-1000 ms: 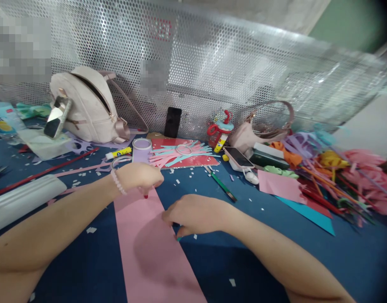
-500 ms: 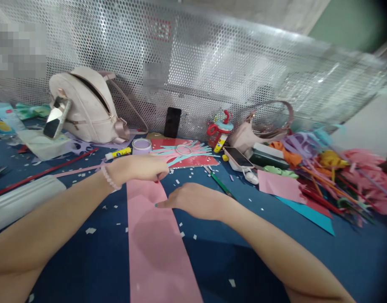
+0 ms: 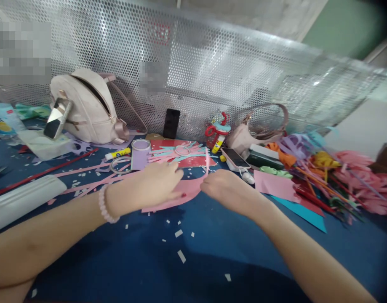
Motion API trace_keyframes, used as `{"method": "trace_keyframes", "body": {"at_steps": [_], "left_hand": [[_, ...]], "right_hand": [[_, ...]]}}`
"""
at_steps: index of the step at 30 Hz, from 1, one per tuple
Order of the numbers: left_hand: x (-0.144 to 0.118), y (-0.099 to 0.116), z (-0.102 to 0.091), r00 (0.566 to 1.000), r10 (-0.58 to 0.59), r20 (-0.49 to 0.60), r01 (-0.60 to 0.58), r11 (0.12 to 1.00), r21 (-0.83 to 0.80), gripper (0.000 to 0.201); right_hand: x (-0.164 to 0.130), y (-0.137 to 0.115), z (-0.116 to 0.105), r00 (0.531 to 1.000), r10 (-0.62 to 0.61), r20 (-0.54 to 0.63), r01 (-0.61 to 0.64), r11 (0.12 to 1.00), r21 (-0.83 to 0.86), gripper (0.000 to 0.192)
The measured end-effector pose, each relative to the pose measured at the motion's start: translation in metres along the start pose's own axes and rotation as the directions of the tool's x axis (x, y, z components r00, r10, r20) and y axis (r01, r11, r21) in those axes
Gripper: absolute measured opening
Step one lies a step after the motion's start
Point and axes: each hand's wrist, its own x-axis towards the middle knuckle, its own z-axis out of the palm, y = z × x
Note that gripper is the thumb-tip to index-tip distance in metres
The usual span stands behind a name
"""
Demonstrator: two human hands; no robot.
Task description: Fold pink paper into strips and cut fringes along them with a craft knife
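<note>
A sheet of pink paper (image 3: 168, 204) lies sideways across the blue table, with its right end curling up. My right hand (image 3: 226, 190) is closed on that raised end, fingertips pinched together. Over the left part of the sheet hovers or rests my left hand (image 3: 145, 185), thumb and fingers apart; whether it touches the paper I cannot tell. A pink bead bracelet (image 3: 105, 205) circles the left wrist. Just behind the left hand stand a lilac paper cylinder (image 3: 140, 155) and a tape ring (image 3: 120, 165).
Pale blue and pink strips (image 3: 161, 152) lie on a red sheet at the back. A phone (image 3: 172, 123) leans upright near a backpack (image 3: 86, 111). A glue stick (image 3: 117, 153) lies to the left. Coloured paper pieces (image 3: 354, 168) heap up at right. White scraps (image 3: 181, 256) dot the tabletop.
The pink paper has turned from lengthwise toward me to crosswise, its right end lifted. My right hand has moved right and closed on it; the left hand has shifted slightly nearer, fingers opening.
</note>
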Motion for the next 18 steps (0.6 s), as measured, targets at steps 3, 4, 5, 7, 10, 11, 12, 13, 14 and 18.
{"method": "trace_keyframes", "body": {"at_steps": [3,4,5,7,10,11,12,13,14,18], "left_hand": [[-0.014,0.014,0.028,0.992,0.112,0.066,-0.110,0.994,-0.023,0.027],[-0.019,0.015,0.037,0.989,0.131,0.069,-0.129,0.991,-0.025,0.025],[-0.024,0.014,0.045,0.988,0.139,0.068,-0.137,0.990,-0.026,0.022],[-0.032,0.011,0.055,0.988,0.143,0.063,-0.142,0.990,-0.026,0.009],[-0.040,0.006,0.059,0.988,0.143,0.052,-0.143,0.990,-0.019,0.006],[-0.041,0.005,0.059,0.988,0.147,0.048,-0.147,0.989,-0.017,0.007],[-0.042,0.005,0.059,0.987,0.152,0.043,-0.152,0.988,-0.015,0.007],[-0.042,0.005,0.060,0.987,0.157,0.037,-0.157,0.988,-0.014,0.007],[-0.042,0.005,0.062,0.987,0.160,0.030,-0.160,0.987,-0.014,0.009],[-0.041,0.006,0.069,0.987,0.160,0.002,-0.160,0.987,-0.023,0.013]], "right_hand": [[-0.019,-0.004,0.017,0.998,0.033,0.045,-0.034,0.999,0.011,0.027],[-0.024,-0.004,0.022,0.998,0.038,0.052,-0.039,0.999,0.015,0.027],[-0.029,-0.005,0.027,0.998,0.044,0.054,-0.045,0.999,0.021,0.026],[-0.035,-0.004,0.035,0.997,0.057,0.047,-0.059,0.997,0.039,0.025],[-0.039,-0.001,0.043,0.995,0.095,0.033,-0.096,0.994,0.052,0.025],[-0.039,-0.001,0.045,0.994,0.109,0.033,-0.110,0.993,0.050,0.024],[-0.039,-0.001,0.046,0.992,0.120,0.034,-0.122,0.991,0.049,0.024],[-0.038,-0.002,0.048,0.992,0.126,0.030,-0.127,0.991,0.050,0.023],[-0.036,-0.004,0.050,0.992,0.124,0.018,-0.124,0.991,0.055,0.022],[-0.022,-0.018,0.059,0.994,0.054,-0.094,-0.044,0.993,0.109,0.017]]}}
